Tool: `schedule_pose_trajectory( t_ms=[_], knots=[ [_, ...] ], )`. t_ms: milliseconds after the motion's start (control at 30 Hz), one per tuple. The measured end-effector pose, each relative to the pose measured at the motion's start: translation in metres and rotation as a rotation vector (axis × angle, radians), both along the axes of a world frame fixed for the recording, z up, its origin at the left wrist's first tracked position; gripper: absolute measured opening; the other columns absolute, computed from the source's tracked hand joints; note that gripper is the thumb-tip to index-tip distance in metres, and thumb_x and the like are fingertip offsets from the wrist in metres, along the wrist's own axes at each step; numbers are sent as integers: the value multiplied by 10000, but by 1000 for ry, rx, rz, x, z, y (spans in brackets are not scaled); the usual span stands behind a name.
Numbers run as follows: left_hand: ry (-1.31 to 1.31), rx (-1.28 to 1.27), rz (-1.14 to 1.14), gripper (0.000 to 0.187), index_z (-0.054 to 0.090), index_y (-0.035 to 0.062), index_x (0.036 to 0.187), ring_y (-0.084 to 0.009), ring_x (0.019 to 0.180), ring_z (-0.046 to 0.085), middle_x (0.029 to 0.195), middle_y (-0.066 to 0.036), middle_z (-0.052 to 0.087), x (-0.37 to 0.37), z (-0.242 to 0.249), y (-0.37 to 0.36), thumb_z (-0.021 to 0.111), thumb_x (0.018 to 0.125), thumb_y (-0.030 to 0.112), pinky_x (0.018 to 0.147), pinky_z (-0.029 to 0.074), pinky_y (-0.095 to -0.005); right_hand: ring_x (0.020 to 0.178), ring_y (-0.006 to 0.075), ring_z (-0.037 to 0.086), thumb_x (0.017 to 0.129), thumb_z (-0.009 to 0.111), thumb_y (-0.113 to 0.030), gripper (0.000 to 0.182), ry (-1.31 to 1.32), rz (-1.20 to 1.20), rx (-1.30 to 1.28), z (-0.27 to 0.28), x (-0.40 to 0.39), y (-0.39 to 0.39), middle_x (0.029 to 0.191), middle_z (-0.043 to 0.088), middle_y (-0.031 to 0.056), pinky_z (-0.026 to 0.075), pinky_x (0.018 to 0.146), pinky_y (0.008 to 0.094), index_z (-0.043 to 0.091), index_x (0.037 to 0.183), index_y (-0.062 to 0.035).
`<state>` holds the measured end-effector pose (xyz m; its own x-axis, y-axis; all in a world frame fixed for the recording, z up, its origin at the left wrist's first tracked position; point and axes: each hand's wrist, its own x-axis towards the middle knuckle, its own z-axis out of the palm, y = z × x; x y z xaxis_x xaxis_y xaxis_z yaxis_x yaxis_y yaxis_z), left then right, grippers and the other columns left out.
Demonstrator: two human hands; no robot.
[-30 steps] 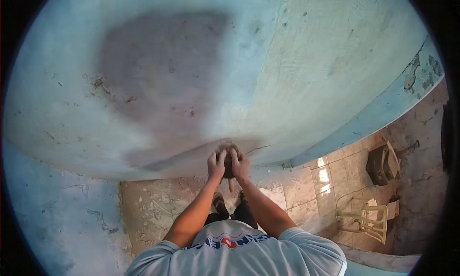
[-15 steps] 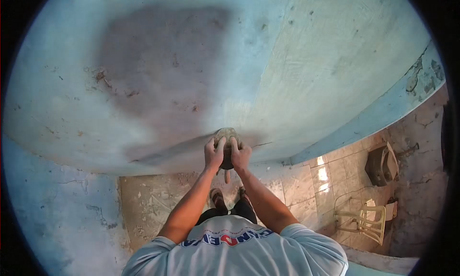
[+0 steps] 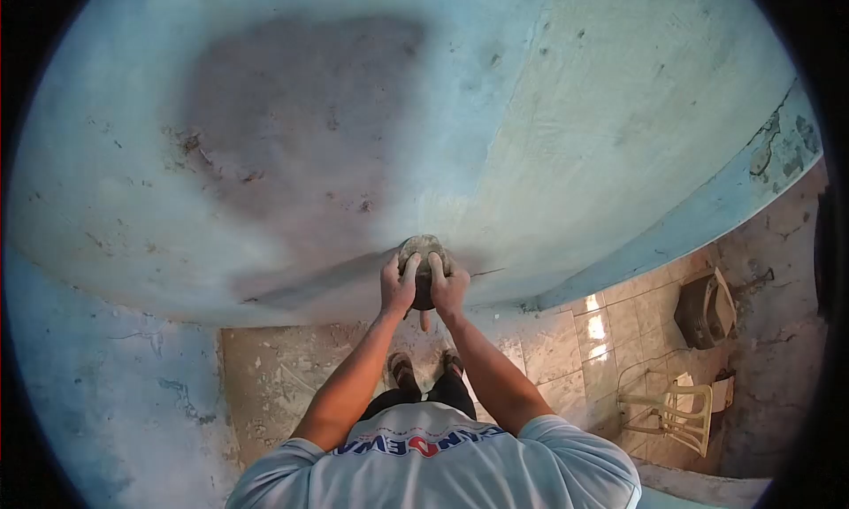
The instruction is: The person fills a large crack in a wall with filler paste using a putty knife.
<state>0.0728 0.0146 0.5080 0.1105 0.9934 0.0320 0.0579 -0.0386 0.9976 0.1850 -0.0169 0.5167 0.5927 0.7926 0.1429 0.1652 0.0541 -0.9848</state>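
Note:
A rounded, dusty dark tool (image 3: pixel 423 286) is held between my two hands, against the lower part of the blue-green wall (image 3: pixel 354 155). My left hand (image 3: pixel 398 284) grips its left side with the thumb on top. On the right side, my right hand (image 3: pixel 447 286) holds it the same way, fingers wrapped round the edge. A short brownish piece, perhaps a handle, points down from the tool towards my body. What exactly the tool is, I cannot make out.
Below are my feet on a dusty tiled floor (image 3: pixel 553 345). At the right stand a pale plastic chair (image 3: pixel 694 412) and a dark boxy object (image 3: pixel 705 310). A blue wall (image 3: pixel 150 394) is at the left. Cracks and chipped patches mark the walls.
Both hands and the tool have shifted very slightly to the right, still at the wall. The view has moved a little too.

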Motion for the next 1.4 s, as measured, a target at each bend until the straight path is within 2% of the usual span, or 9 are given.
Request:
schedule_pose_trajectory(
  t_ms=[100, 267, 400, 667, 767, 1067, 1167, 1267, 1400],
  knots=[
    [-18, -59, 4, 356, 670, -15, 1148, -284, 906, 677, 1051, -165, 713, 2, -15, -17, 620, 1047, 322, 795, 526, -466, 647, 121, 503, 999, 693, -303, 394, -131, -11, -201, -46, 8, -14, 630, 566, 118, 465, 605, 378, 673, 831, 53],
    [116, 29, 122, 351, 668, -19, 1160, -257, 913, 680, 1045, -163, 723, 4, -46, -26, 612, 1054, 311, 799, 526, -439, 646, 128, 519, 992, 697, -303, 409, -122, -35, -68, -56, -2, -16, 631, 576, 137, 471, 610, 383, 682, 830, 72],
    [-73, 88, 8, 361, 671, -40, 1116, -224, 841, 659, 952, -147, 725, 1, 37, 1, 634, 1037, 310, 766, 513, -402, 663, 129, 536, 993, 696, -294, 370, 9, 6, -14, 4, -2, 2, 668, 611, 145, 481, 625, 374, 704, 894, 62],
    [90, 101, 133, 379, 693, -54, 1139, -282, 930, 712, 988, -201, 742, 4, -47, -12, 662, 1010, 301, 820, 533, -438, 652, 135, 557, 990, 705, -293, 366, -107, -7, -122, -49, 4, -11, 701, 667, 181, 500, 644, 374, 714, 910, 63],
    [-65, 38, 7, 376, 680, -51, 1177, -303, 933, 698, 1025, -202, 728, 3, 56, -1, 624, 1036, 293, 815, 526, -442, 636, 134, 549, 993, 700, -321, 414, -18, -36, 46, 15, -2, 6, 634, 632, 158, 485, 625, 378, 707, 840, 64],
    [55, 22, 122, 348, 679, -48, 1144, -226, 939, 667, 1009, -154, 738, 4, -48, -23, 632, 1023, 274, 852, 518, -395, 658, 119, 517, 993, 698, -345, 449, -136, -47, -140, -54, -1, -24, 635, 625, 142, 480, 608, 387, 712, 880, 90],
    [-32, 131, 19, 358, 676, -33, 1164, -271, 841, 668, 955, -158, 720, 2, 48, 6, 639, 1030, 297, 775, 510, -450, 689, 123, 527, 987, 706, -341, 444, 10, -3, 42, 20, 0, 11, 675, 661, 175, 488, 628, 403, 706, 909, 96],
    [-43, 86, 30, 353, 676, -32, 1148, -262, 829, 659, 953, -152, 720, -1, 54, 0, 641, 1029, 298, 758, 504, -447, 637, 154, 576, 972, 720, -323, 377, 29, -22, 13, 27, -3, 4, 706, 659, 207, 515, 665, 386, 735, 954, 53],
    [88, 97, 67, 338, 678, -26, 1163, -238, 827, 646, 950, -137, 718, -2, -43, -18, 620, 1046, 286, 755, 499, -431, 657, 128, 560, 976, 724, -315, 371, -119, -5, -129, -30, 1, -25, 702, 662, 184, 508, 654, 375, 734, 957, 56]
  ],
)
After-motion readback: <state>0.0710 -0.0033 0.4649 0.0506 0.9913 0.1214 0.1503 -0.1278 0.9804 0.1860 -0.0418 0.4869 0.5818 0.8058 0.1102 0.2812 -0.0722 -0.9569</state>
